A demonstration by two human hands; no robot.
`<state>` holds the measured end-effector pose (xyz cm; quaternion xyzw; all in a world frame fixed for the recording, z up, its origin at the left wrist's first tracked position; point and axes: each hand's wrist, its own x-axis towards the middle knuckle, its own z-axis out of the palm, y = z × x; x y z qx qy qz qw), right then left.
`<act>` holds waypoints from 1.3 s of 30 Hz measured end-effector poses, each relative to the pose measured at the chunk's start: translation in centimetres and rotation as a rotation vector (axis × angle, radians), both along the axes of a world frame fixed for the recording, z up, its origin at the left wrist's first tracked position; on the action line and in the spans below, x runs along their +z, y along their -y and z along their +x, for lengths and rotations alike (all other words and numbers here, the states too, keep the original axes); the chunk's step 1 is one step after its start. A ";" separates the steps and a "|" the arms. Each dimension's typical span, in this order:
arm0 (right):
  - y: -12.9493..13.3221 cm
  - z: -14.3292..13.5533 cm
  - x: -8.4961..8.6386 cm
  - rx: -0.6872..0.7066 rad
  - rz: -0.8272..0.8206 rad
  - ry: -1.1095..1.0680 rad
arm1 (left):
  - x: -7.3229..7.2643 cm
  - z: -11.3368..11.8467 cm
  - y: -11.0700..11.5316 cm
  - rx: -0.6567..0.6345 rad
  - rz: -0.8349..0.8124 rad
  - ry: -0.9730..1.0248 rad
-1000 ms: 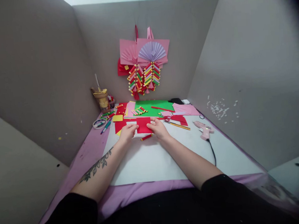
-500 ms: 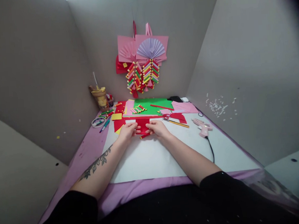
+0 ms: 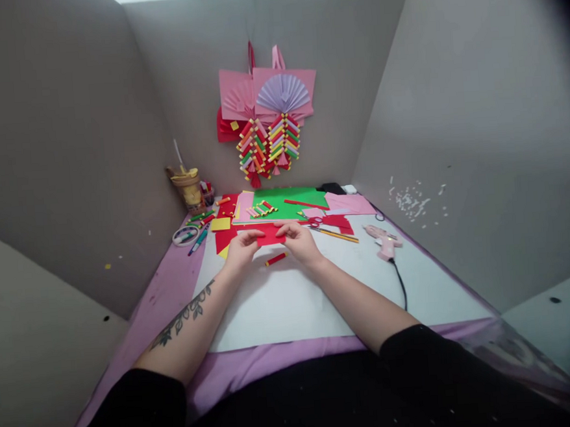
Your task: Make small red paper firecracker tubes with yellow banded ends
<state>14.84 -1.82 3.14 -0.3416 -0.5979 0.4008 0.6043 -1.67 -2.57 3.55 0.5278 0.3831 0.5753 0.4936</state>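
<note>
Between my two hands is a small piece of red paper point(image 3: 271, 234), held by its left and right sides above the white work sheet point(image 3: 281, 305). My left hand point(image 3: 241, 248) pinches its left edge, thumb on top. On the other side my right hand point(image 3: 300, 241) grips the right edge in the same way. Just below the paper, a red paper roll with yellow ends point(image 3: 276, 259) lies on the sheet. Beyond my hands are scissors point(image 3: 315, 222), more red paper point(image 3: 338, 223) and a yellow pencil point(image 3: 338, 235).
A pink glue gun point(image 3: 383, 240) with a black cord lies at right. Tape roll point(image 3: 186, 235), markers point(image 3: 199, 239) and a yellow paper pad point(image 3: 220, 224) are at left. Green paper point(image 3: 291, 197) bears several small rolls. Paper firecracker decorations point(image 3: 284, 135) hang on the back panel.
The red paper now looks shorter, its lower part raised or folded up, so the roll beneath it shows fully. Both hands stay on its edges. The view has shifted slightly.
</note>
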 end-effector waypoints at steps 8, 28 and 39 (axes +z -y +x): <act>0.1 -0.1 0.1 0.010 -0.164 0.019 | -0.1 -0.8 -0.4 0.074 -0.039 -0.250; -1.6 1.8 -1.2 0.117 -0.149 0.756 | -1.9 -1.7 -1.7 0.241 -0.202 -0.106; -1.9 3.5 -0.7 0.056 -0.015 1.249 | -2.4 -1.6 -1.6 0.213 -0.262 -0.148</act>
